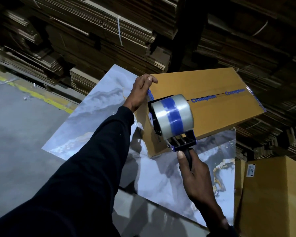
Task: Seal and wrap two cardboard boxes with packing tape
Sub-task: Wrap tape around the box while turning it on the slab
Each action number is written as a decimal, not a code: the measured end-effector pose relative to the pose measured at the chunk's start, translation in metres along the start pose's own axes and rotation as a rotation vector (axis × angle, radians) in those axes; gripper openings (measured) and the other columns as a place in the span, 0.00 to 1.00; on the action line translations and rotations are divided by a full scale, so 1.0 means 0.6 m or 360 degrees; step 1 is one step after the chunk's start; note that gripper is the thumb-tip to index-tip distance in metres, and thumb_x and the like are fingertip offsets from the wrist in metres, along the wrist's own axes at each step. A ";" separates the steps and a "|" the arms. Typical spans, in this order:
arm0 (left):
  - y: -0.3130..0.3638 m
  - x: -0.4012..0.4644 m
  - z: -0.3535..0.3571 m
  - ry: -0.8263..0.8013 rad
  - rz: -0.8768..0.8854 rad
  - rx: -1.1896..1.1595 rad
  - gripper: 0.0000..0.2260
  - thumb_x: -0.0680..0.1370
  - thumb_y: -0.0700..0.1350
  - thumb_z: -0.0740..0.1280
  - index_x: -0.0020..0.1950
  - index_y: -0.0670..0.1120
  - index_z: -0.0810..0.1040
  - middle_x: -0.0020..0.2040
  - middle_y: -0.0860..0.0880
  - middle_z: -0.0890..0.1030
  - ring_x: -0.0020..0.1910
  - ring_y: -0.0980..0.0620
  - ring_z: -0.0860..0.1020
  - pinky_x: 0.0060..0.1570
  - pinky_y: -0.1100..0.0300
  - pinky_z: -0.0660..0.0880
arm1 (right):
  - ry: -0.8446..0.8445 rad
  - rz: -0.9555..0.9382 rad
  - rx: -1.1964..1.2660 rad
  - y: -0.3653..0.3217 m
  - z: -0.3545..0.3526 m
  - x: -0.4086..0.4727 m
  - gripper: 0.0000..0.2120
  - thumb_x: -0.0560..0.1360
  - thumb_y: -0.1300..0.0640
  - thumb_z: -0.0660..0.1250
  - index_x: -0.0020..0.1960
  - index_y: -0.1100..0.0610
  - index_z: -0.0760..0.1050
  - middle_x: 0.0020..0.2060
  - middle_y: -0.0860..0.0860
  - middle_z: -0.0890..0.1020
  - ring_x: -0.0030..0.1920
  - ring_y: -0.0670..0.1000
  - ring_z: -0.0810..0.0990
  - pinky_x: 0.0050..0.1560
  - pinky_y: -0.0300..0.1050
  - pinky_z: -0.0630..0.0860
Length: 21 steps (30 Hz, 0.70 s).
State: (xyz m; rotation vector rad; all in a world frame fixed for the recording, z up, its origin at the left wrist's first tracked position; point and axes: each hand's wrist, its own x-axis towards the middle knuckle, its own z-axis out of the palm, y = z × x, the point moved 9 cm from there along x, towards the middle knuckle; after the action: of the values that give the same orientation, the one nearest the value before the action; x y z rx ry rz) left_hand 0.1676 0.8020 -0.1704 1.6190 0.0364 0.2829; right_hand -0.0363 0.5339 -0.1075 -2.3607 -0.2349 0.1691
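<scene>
A long brown cardboard box (217, 106) with blue lettering lies on a marble-patterned table (96, 106); its top flaps meet in a centre seam. My left hand (140, 93) presses on the box's near-left corner, fingers curled over the edge. My right hand (193, 175) grips the black handle of a tape dispenser (173, 117) that carries a clear roll with a blue stripe. The dispenser's front end sits against the left end of the box, near the seam. A second brown box (270, 194) stands at the lower right, beside the table.
Tall stacks of flattened cardboard (92, 40) fill the background behind the table. Grey concrete floor (15, 134) with a worn yellow line lies to the left. A white label is stuck on the second box.
</scene>
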 end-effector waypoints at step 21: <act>0.005 -0.012 0.002 0.0022 -0.0047 0.0003 0.15 0.89 0.49 0.55 0.57 0.47 0.80 0.58 0.57 0.76 0.69 0.49 0.71 0.67 0.60 0.68 | 0.0017 -0.0063 -0.0046 0.067 -0.023 -0.096 0.11 0.81 0.36 0.57 0.62 0.22 0.68 0.37 0.51 0.80 0.34 0.50 0.77 0.34 0.43 0.71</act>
State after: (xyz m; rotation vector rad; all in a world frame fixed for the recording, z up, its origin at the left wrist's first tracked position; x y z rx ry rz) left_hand 0.1606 0.7993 -0.1689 1.6169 0.0711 0.2715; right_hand -0.0850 0.4836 -0.1229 -2.3834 -0.2807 0.1347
